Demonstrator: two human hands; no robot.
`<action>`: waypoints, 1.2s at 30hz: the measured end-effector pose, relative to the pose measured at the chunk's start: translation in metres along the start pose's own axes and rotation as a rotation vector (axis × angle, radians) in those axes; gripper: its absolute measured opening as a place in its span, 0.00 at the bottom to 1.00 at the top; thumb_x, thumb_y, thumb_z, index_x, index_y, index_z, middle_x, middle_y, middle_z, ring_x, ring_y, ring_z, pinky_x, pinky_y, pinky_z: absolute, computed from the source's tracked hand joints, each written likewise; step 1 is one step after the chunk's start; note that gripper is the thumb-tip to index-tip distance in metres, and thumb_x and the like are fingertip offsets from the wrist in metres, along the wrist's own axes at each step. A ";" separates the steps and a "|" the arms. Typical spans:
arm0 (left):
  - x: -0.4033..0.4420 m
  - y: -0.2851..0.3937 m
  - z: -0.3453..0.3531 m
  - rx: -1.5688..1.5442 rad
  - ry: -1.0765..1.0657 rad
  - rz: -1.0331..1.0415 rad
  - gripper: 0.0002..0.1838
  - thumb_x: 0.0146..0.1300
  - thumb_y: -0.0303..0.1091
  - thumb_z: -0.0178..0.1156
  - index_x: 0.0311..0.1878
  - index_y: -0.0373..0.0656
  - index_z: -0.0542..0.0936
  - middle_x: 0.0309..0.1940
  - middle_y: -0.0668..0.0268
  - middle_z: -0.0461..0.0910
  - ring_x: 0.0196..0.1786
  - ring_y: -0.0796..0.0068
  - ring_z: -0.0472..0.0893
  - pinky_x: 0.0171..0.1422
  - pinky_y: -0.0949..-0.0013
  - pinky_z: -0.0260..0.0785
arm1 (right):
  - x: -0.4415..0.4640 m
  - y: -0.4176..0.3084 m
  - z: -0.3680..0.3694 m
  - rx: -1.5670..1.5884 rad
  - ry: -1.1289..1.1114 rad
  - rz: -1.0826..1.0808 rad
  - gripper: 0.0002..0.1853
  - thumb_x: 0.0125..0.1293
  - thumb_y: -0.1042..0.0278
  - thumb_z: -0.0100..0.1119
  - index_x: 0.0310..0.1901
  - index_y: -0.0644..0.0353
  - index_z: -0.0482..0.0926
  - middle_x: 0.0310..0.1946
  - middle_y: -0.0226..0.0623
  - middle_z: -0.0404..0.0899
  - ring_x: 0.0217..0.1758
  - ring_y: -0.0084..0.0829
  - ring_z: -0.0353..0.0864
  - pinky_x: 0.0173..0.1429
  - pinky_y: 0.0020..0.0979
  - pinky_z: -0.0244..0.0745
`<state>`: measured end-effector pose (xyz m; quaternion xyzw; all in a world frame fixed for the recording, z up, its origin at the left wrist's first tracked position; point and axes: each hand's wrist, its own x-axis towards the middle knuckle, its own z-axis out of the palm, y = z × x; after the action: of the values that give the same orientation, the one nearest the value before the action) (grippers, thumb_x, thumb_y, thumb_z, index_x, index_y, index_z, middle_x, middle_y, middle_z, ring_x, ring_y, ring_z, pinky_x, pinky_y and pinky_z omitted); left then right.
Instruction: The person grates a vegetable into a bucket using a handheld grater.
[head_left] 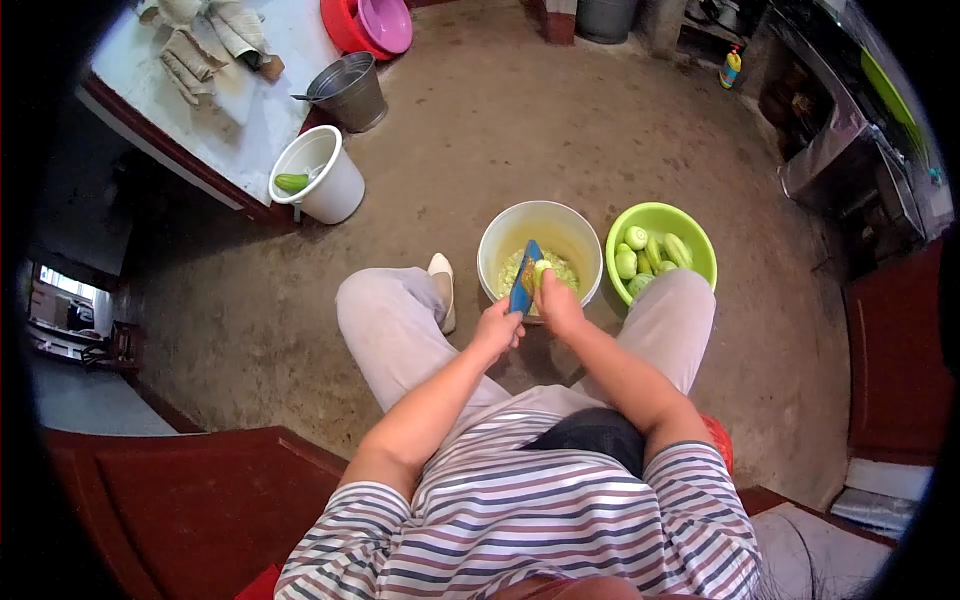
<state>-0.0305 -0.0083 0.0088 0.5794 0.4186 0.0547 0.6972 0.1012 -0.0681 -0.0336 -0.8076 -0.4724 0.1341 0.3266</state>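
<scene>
Before the person's knees [372, 297] stands a bucket [540, 214], vegetable shreds [508, 271] inside, a grater [521, 290] at its mouth. To its right, a basin [665, 214] holds gourds [636, 238]. Farther left, another bucket [342, 193] contains a cucumber [291, 183]; behind it, a pail [361, 106].

Free room: brown floor [450, 150] beyond the white tub [545, 222]; space above the far rim of the green basin [660, 214].
Obstacles: blue grater [519, 293], slants over the tub's mouth; right knee [688, 298], overlaps the basin's near edge; left knee [368, 300], flanks the tub.
Tub-to-basin gap: narrow.
</scene>
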 end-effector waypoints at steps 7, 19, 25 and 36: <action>-0.001 0.001 0.003 -0.004 -0.033 -0.019 0.12 0.59 0.29 0.46 0.46 0.46 0.70 0.18 0.67 0.71 0.12 0.81 0.65 0.13 0.77 0.54 | 0.016 0.031 0.000 -0.022 0.079 0.205 0.11 0.58 0.67 0.47 0.39 0.65 0.62 0.27 0.57 0.74 0.31 0.55 0.74 0.36 0.49 0.69; 0.007 0.004 -0.009 -0.035 0.051 -0.014 0.09 0.59 0.30 0.46 0.43 0.46 0.69 0.18 0.66 0.71 0.12 0.80 0.66 0.14 0.76 0.55 | -0.013 -0.023 -0.028 -0.052 -0.047 -0.137 0.12 0.55 0.67 0.51 0.38 0.62 0.65 0.30 0.51 0.73 0.30 0.52 0.75 0.35 0.46 0.71; -0.004 0.003 -0.001 0.021 0.023 -0.011 0.11 0.58 0.29 0.46 0.44 0.45 0.70 0.18 0.67 0.71 0.12 0.81 0.65 0.13 0.76 0.55 | -0.005 -0.007 -0.015 -0.158 -0.053 -0.027 0.11 0.57 0.66 0.49 0.38 0.63 0.65 0.30 0.51 0.73 0.31 0.51 0.76 0.36 0.46 0.72; 0.007 0.002 -0.005 -0.018 0.003 -0.022 0.12 0.58 0.29 0.46 0.46 0.45 0.69 0.18 0.67 0.71 0.11 0.82 0.64 0.12 0.77 0.54 | 0.008 0.017 -0.024 -0.057 0.087 0.020 0.12 0.56 0.66 0.50 0.40 0.62 0.66 0.30 0.53 0.75 0.32 0.51 0.76 0.38 0.46 0.71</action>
<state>-0.0282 -0.0003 0.0069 0.5686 0.4253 0.0515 0.7023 0.1294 -0.0772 -0.0261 -0.8262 -0.4535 0.0886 0.3223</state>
